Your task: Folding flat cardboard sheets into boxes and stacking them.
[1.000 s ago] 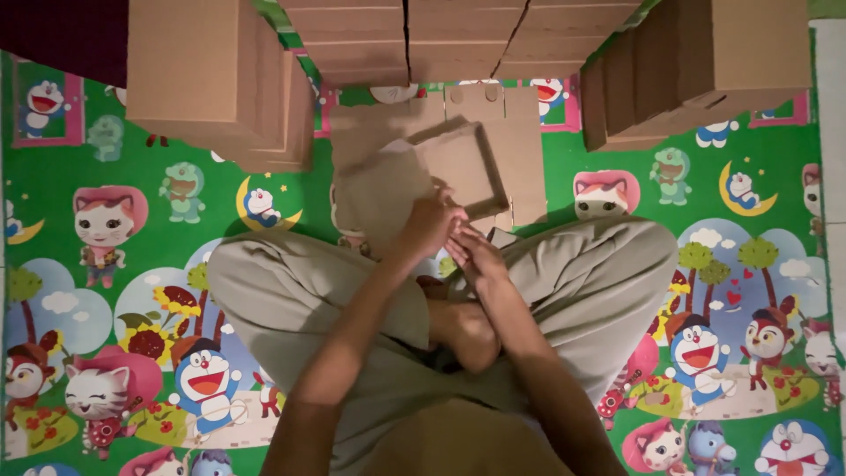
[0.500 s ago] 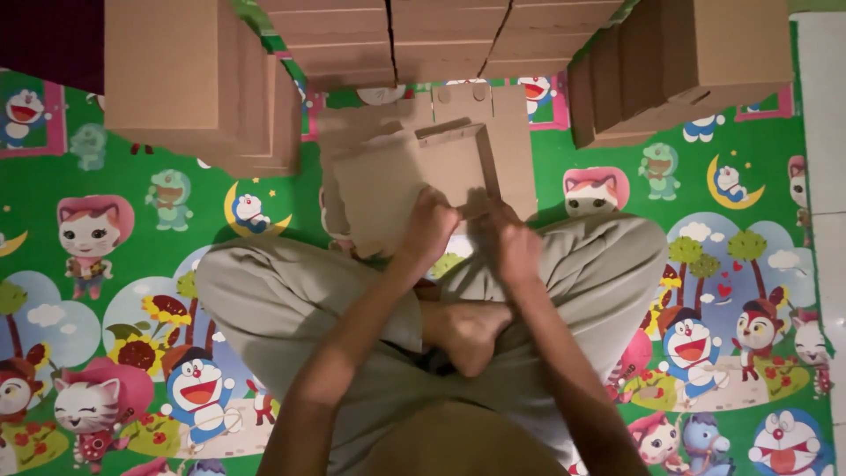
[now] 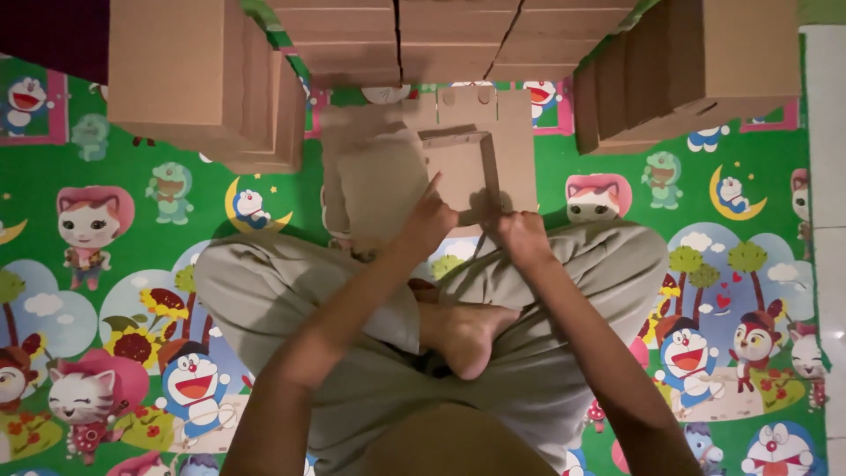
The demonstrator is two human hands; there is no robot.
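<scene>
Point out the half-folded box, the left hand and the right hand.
Box (image 3: 458,167): head view, on its inner panel.
Left hand (image 3: 429,220): head view, on the back of the hand.
Right hand (image 3: 524,238): head view, on the knuckles.

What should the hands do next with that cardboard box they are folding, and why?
Probably press the loose flap on the left down toward the half-folded box. The left hand and the right hand both grip the box's near edge, its right side already stands up as a wall, but the left flap looks blurred and unsettled, so that side seems unfinished.
</scene>
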